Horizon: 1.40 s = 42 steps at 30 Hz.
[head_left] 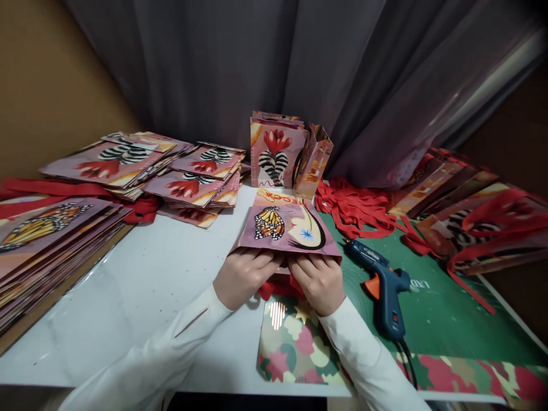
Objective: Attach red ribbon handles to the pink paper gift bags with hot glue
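A paper gift bag point(291, 222) with a butterfly and a blue star printed on it lies in front of me, its mouth facing me. My left hand point(246, 277) is at the left of that mouth, fingers curled under the upper panel's edge. My right hand point(319, 282) grips the right side in the same way. The fingertips of both hands are hidden inside the bag. Red ribbon point(268, 290) shows beneath the bag between my wrists. Below it lies a camouflage-patterned sheet point(295, 348). To the right of my right hand rests a blue glue gun point(381, 285) with an orange trigger.
Stacks of flat bags point(115, 160) lie at the back left, with another pile point(51, 240) at the near left. Upright bags point(278, 151) stand behind. A heap of red ribbon point(359, 208) and ribboned bags point(483, 222) sit right, by a green board point(462, 308).
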Motion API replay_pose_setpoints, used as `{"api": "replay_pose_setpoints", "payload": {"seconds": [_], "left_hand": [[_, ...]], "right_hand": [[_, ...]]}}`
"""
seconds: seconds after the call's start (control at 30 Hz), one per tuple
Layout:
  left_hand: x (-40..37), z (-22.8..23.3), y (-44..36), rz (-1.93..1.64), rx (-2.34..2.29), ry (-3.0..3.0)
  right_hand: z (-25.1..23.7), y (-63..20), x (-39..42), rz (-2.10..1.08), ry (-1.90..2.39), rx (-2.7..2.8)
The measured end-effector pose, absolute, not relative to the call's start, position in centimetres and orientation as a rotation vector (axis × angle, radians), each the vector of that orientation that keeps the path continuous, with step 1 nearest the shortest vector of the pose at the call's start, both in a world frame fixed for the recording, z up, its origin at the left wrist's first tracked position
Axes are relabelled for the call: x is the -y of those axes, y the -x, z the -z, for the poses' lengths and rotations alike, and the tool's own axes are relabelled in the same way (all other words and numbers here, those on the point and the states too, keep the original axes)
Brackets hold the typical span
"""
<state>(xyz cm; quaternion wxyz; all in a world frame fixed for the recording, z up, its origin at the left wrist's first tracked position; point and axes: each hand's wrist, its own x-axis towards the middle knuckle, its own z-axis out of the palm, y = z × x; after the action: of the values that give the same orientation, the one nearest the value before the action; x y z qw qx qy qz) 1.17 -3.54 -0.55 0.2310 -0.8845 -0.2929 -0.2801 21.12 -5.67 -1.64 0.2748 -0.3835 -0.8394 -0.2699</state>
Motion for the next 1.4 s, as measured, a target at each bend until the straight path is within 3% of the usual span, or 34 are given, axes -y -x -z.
{"api": "replay_pose_setpoints", "payload": {"seconds": [0.57,0.93,1.17,1.4], "left_hand": [[2.5,-1.0,0.7,1.039,0.462,2.480],[2.2,-0.7,0.9,0.868,0.528,2.629],[2.7,-0.7,1.0,1.027,0.498,2.559],[2.6,-0.6,0.3,0.945,0.488,2.502]], "right_hand": [[0.8,-23.1,5.1,0.769,0.943,2.278],[0.8,-23.5,4.8,0.675,0.973,2.396],[0.8,-23.2,5.2,0.711,0.983,2.237],[0.5,-21.5,5.9,0.614,1.098,2.295]]}}
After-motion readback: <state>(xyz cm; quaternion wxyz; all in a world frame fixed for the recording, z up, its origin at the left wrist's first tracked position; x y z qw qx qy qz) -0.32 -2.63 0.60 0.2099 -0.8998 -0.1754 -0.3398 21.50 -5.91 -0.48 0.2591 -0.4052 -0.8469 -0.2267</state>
